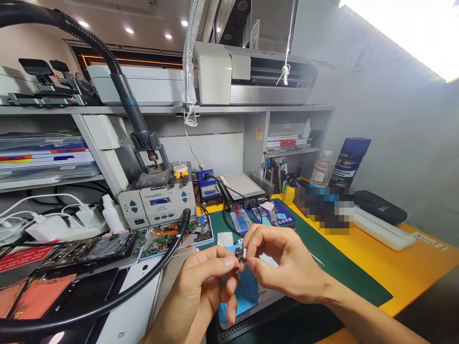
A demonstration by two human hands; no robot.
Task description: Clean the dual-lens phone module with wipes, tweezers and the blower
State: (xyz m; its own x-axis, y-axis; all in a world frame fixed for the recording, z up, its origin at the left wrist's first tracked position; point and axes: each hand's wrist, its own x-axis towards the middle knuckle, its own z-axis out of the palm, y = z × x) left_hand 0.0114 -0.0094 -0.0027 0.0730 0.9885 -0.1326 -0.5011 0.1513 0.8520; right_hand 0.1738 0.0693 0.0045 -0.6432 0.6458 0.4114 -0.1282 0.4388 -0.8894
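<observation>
A small phone camera module, with dark square lenses and a metallic edge, is raised over the bench between my hands. My left hand pinches its left side between thumb and forefinger, the other fingers curled below. On the opposite side, the thumb and forefinger of my right hand close on the module's edge. Fingertips cover part of it. Directly beneath lies a light blue sheet or panel, partly hidden by my left hand, on a dark perforated tray.
Left stand a hot-air rework station, its black hose crossing the foreground, a tray of circuit boards and a white phone panel. A heating plate sits behind the green mat. A spray can stands right.
</observation>
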